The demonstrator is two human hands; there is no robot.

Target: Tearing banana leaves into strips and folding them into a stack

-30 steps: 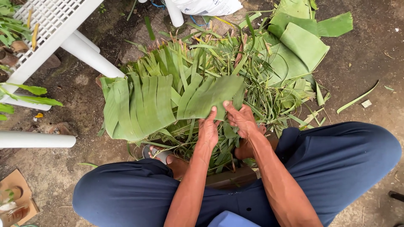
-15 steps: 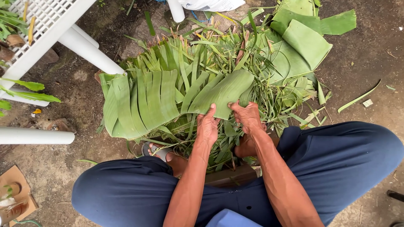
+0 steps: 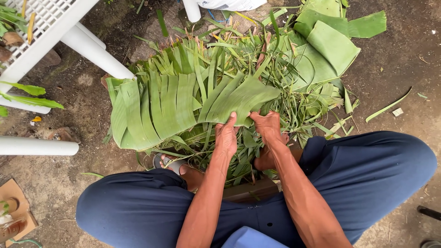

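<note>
Single head cam, looks straight down, close over lap & ground.

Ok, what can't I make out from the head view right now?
- Fingertips of left hand and right hand: tucked under the banana leaf piece, so the grip is unclear.
- White chair: cut off by the top-left edge.
- Feet: mostly buried in leaf scraps.

light: soft even daylight | shadows: faint | focus: sharp | glare: none

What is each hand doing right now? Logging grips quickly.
Left hand: closed on the banana leaf strip.
Right hand: gripping the same strip's edge.
</note>
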